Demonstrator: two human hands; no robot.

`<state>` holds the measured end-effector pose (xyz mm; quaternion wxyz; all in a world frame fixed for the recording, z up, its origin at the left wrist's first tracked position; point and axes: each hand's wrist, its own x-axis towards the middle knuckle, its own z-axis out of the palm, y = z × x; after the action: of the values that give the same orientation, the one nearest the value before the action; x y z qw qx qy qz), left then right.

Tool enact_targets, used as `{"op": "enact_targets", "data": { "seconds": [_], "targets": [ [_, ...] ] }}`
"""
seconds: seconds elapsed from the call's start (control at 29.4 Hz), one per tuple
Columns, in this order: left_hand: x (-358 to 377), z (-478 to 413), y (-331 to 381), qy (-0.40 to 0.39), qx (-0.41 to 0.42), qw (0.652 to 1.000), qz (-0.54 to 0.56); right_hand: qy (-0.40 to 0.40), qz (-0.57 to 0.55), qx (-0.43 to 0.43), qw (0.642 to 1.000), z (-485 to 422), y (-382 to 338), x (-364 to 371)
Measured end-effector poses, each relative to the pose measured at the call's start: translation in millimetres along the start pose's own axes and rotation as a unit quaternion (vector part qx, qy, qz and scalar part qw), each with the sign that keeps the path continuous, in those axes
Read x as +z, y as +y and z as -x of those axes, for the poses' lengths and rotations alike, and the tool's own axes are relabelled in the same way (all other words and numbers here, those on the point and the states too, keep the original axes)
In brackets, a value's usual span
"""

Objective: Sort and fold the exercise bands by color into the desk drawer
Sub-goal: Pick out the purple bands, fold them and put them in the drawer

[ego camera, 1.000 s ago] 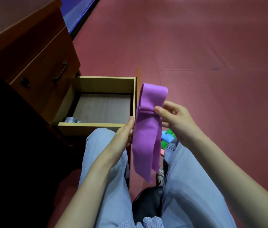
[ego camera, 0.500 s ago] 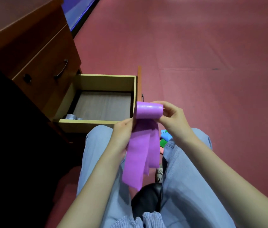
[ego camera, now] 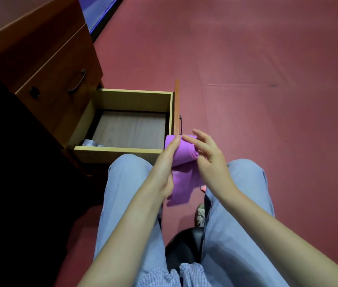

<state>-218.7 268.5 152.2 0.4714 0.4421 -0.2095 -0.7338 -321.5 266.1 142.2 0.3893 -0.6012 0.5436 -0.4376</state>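
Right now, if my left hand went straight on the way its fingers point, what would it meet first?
Probably the open drawer's front panel, just beyond the fingertips of the left hand, which holds the purple band; depth is unclear.

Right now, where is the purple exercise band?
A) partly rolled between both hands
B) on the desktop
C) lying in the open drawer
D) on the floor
A: the left hand grips the rolled end of the purple exercise band, the right hand touches it with its fingers, and the tail hangs outside the drawer.
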Motion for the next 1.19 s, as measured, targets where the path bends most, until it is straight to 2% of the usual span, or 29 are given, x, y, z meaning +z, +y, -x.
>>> {"op": "enact_targets", "data": {
  "seconds": [0.1,0.2,0.34,0.41,0.54,0.65,0.82,1.02,1.12,1.19],
  "targets": [
    [-1,-6,-4,0.044,0.024,0.998,-0.033,-0.028,-0.086,0.054,0.994,-1,-2,-3],
    [-4,-9,-3,0.080,0.089,0.985,-0.125,-0.050,-0.265,0.141,0.953,-1,-5,-4],
    [-1,-6,-2,0.102,0.132,0.975,-0.145,-0.066,-0.384,0.148,0.909,-4,-10,4],
    [2,-6,-5,0.100,0.126,0.981,-0.105,-0.076,-0.381,0.149,0.909,-5,-12,10],
    [-1,-6,-5,0.114,0.104,0.986,-0.055,-0.110,-0.302,0.156,0.934,-5,-7,16],
    [-7,-6,-3,0.123,0.099,0.985,-0.069,-0.113,-0.232,0.163,0.952,-6,0,12],
    [-14,-9,0,0.120,0.120,0.977,-0.129,-0.170,-0.131,0.182,0.960,-11,-4,-4],
    [-21,-10,9,0.034,0.102,0.981,-0.163,-0.175,-0.202,0.200,0.943,-26,-1,-14],
    [-28,-10,12,0.000,0.049,0.978,-0.204,-0.171,-0.240,0.183,0.938,-31,-1,-17],
    [-33,-10,12,0.004,0.017,0.974,-0.224,-0.156,-0.251,0.171,0.940,-34,-1,-18]
  ]
}}
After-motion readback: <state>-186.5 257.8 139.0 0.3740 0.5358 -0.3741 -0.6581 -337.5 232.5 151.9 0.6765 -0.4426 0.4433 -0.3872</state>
